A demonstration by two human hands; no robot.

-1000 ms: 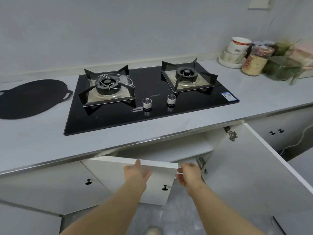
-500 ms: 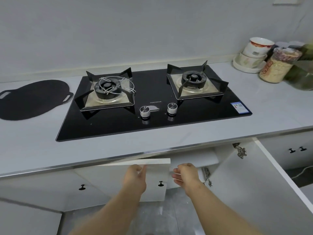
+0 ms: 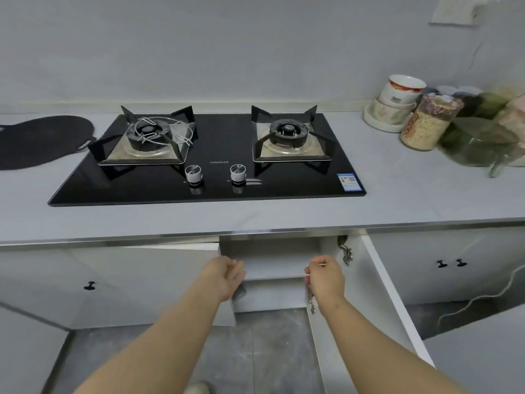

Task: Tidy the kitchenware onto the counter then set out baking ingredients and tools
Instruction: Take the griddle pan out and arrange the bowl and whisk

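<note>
Head view: person stands at the counter (image 3: 397, 200), both forearms reaching down to the cabinet under the gas hob (image 3: 210, 177).

Left hand (image 3: 224, 277): at the free edge of the left cabinet door (image 3: 127, 282); fingers curled round that edge, thumb on top. The door stands close to its frame.

Right hand (image 3: 326, 277): in front of the cabinet opening, beside the lower hinge (image 3: 311, 304); fingers curled into a loose fist. Cannot tell if it holds anything.

Right cabinet door (image 3: 386, 302): swung wide open, seen nearly edge-on. A white shelf (image 3: 272, 268) shows inside, between the two hands.

Kitchenware, all on the counter:
- stacked bowls (image 3: 397, 100) on a white plate, far right by the wall
- jar (image 3: 429, 123) of pale contents, just beside the bowls
- glass vessel (image 3: 480, 146) with green contents, blurred, right of the jar
- black flat pan (image 3: 37, 140), left of the hob

Wire ring (image 3: 163, 133) sits on the left burner.
</note>
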